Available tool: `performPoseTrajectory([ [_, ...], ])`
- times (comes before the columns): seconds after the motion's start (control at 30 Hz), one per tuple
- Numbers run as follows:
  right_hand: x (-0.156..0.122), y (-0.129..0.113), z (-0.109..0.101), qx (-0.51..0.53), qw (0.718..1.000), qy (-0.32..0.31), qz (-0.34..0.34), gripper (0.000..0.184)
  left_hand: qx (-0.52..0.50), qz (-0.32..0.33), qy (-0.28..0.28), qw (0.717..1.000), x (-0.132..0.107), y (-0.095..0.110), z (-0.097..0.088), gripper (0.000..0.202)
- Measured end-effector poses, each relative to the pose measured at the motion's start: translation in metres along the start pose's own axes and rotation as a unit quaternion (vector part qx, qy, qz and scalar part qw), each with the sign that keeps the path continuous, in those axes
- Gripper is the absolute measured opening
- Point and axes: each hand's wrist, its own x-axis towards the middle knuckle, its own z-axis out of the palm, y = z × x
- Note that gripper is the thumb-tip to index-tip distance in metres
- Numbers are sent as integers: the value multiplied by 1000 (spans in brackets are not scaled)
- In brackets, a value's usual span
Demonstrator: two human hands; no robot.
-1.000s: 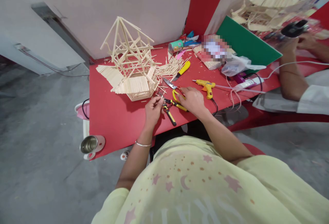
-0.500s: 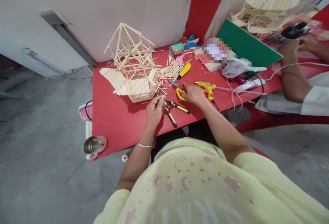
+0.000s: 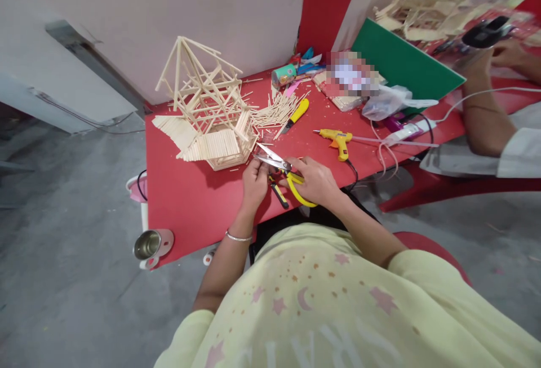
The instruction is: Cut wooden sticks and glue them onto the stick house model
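Observation:
My right hand [image 3: 313, 180] grips yellow-handled scissors [image 3: 282, 168], their blades open and pointing left toward my left hand. My left hand [image 3: 255, 182] is closed in a pinch on a small thin stick that I can barely see, held at the blades. Yellow-and-black pliers [image 3: 279, 191] lie on the red table [image 3: 190, 199] just beneath both hands. A house frame built of thin wooden sticks [image 3: 207, 114] stands right behind my left hand.
A yellow glue gun [image 3: 338, 141], a yellow-handled knife [image 3: 296, 115] and a pile of loose sticks [image 3: 274, 113] lie behind. A steel cup [image 3: 146, 244] sits at the table's near left corner. Another person's arm [image 3: 482, 114] works at the right beside a green board [image 3: 401, 63].
My right hand picked the scissors up from the table and brought them to my left hand's pinch. The pliers stay on the table.

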Motion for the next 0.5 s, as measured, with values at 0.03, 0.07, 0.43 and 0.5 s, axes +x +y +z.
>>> performPoseTrajectory([
  [0.03, 1, 1, 0, 0, 1000, 0, 0, 57, 13, 16, 3, 1000, 0, 3, -1, 22],
  [0.07, 2, 2, 1, 4, 1000, -1, -2, 57, 26, 33, 4, 999, 0, 5, -2, 22],
  [0.43, -4, 8, 15, 78, 997, 0, -10, 58, 53, 68, -19, 996, -1, 11, -2, 22],
  [0.5, -5, 7, 15, 88, 996, -6, -7, 56, 65, 76, -25, 995, -2, 9, -3, 22],
])
